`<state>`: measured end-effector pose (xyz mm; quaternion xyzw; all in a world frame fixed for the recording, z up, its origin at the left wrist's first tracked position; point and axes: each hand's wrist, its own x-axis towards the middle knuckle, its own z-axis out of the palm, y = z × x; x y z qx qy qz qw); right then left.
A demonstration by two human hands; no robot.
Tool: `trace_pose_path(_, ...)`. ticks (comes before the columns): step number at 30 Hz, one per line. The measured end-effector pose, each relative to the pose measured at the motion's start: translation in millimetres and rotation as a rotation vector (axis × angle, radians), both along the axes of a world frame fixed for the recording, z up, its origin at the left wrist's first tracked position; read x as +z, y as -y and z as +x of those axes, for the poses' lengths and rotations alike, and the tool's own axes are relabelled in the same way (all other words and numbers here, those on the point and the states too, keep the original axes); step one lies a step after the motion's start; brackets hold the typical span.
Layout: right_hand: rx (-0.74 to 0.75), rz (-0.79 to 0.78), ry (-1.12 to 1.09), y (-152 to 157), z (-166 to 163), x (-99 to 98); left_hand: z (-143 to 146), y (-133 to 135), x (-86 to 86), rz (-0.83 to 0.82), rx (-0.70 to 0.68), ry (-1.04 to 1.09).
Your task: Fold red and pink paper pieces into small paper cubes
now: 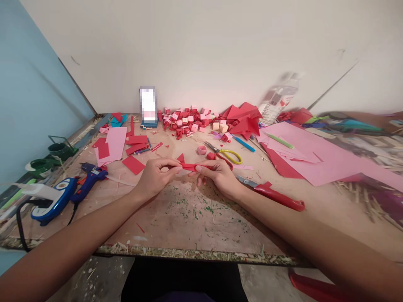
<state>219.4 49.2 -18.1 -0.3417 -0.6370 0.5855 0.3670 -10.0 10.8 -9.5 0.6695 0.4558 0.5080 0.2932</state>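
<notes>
A narrow folded strip of red paper [189, 167] is stretched level between my two hands, just above the middle of the table. My left hand [159, 174] pinches its left end between thumb and fingers. At the other end, my right hand [218, 174] grips it the same way, with the lower fingers curled beneath. Just beyond the strip sit a small pink folded paper box [201, 149] and a red one [211, 155]. Scissors with yellow and red handles [231, 156] lie behind my right hand. A red-handled knife [278, 196] rests beside my right wrist.
Many small paper boxes [185, 121] are heaped by the wall, near a propped phone [148, 105]. Leftward are a blue glue gun [90, 180], a power strip [56, 201] and red paper pieces [134, 165]. Pink sheets [317, 155] and a bottle [280, 98] stand or lie rightward.
</notes>
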Motion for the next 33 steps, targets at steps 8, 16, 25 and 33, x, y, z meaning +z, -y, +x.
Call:
trace_pose_path(8, 0.021, 0.075, 0.120, 1.0, -0.7, 5.2, -0.7, -2.5, 3.1, -0.044, 0.043, 0.043)
trace_pose_path(16, -0.010, 0.099, 0.124, 2.8, -0.9, 3.7, 0.7, 0.9, 6.6, -0.059, 0.052, 0.017)
trace_pose_path(25, 0.034, 0.109, 0.078, 3.1, -1.8, 5.2, -2.5, 0.1, 5.3, 0.010, 0.050, -0.046)
trace_pose_path(33, 0.079, 0.146, 0.099, 5.3, -2.5, 7.7, -1.1, 3.4, 4.4, 0.217, -0.115, -0.278)
